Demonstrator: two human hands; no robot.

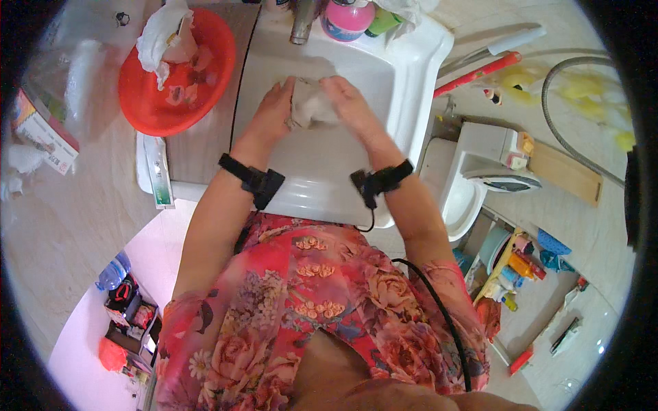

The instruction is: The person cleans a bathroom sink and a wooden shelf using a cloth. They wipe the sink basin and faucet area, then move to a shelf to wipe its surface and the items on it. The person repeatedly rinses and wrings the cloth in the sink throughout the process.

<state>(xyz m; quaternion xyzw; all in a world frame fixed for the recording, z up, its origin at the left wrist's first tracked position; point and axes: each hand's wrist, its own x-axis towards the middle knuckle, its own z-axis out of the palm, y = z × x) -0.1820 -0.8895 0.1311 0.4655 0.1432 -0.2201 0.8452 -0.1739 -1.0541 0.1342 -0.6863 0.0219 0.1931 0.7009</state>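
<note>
A light, wet-looking cloth (310,105) is bunched between my two hands over the white washbasin (334,192). My left hand (275,110) grips its left side, with the fingers partly hidden behind it. On the cloth's right side is my right hand (350,105), its fingers curled and slightly blurred. Just beyond the cloth, the metal faucet (300,28) reaches over the basin's far edge. Each wrist wears a black strap with a small device.
A red plastic basin (180,115) holding white cloth stands on the counter at the left. A pink bottle (348,19) and a green tube (383,23) are on the basin's back rim. A toilet (457,190) stands at the right, near a flexible hose (550,97).
</note>
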